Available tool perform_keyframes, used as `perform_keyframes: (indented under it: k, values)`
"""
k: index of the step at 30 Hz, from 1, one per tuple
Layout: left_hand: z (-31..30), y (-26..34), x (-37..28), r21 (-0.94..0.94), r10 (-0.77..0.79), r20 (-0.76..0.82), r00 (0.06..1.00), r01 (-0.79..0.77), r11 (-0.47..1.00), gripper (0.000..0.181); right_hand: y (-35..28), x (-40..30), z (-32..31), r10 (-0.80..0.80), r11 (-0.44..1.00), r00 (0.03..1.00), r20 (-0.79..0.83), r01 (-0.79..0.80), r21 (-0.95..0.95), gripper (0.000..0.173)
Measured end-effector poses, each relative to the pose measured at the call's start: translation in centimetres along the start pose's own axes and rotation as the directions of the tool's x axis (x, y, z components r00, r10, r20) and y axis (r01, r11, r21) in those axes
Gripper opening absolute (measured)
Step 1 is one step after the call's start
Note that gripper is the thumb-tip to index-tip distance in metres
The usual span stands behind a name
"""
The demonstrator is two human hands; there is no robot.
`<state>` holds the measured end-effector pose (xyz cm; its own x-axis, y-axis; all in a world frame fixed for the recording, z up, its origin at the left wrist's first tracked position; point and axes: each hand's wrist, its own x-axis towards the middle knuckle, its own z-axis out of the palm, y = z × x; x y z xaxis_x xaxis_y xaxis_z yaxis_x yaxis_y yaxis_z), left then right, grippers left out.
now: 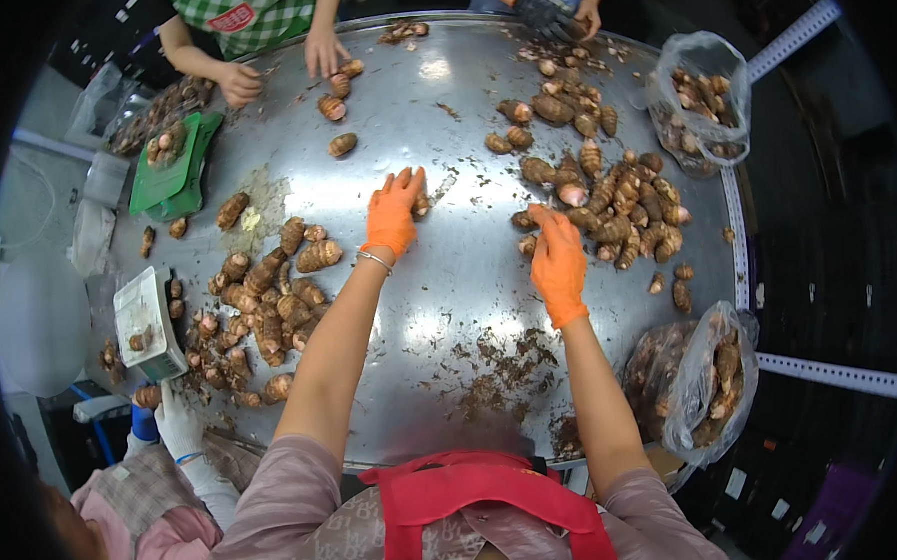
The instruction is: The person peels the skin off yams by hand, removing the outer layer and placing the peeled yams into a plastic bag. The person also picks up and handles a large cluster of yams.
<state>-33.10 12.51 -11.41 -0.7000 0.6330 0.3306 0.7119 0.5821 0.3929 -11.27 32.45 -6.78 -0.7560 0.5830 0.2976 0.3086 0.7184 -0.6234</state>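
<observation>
My left hand (393,216), in an orange glove, lies over the middle of the metal table (448,280). A small taro corm (420,204) shows beside its fingers; whether the fingers grip it is hidden. My right hand (559,264), also gloved in orange, reaches to the near left edge of a heap of brown taro corms (625,205). Its fingertips are at a dark corm (522,220), and a smaller corm (527,246) lies just left of the fingers. Whether the right hand holds anything is not plain. Loose soil and root scraps (505,367) lie between my forearms.
Another taro heap (270,318) lies left of my left forearm, by a weighing scale (150,323). A green scale (166,176) stands farther back. Plastic bags of taro (700,111) (708,389) line the right edge. Co-workers' hands (181,423) (326,52) (546,17) are around the table.
</observation>
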Motion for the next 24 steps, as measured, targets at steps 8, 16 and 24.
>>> perform_keyframes:
  k: [8, 16, 24]
  values:
    - [-4.7, 1.9, -9.1, 0.057, -0.035, 0.250, 0.968, 0.021, 0.998, 0.050, 7.3, 3.7, 3.3, -0.018, 0.942, 0.950, 0.311, 0.121, -0.313, 0.066]
    - [-16.3, -5.0, -17.4, 0.223, -0.501, -0.355, 0.789, 0.592, 0.774, 0.078, 2.7, -2.1, 0.4, 0.146, 0.786, 0.952, 0.270, -0.277, 0.552, 0.036]
    - [-17.5, 11.0, -20.1, -0.534, 0.092, 0.165, 0.982, 0.010, 0.845, 0.084, -8.2, -15.3, -4.7, -0.159, 0.505, 0.764, 0.625, -0.481, 0.717, 0.048]
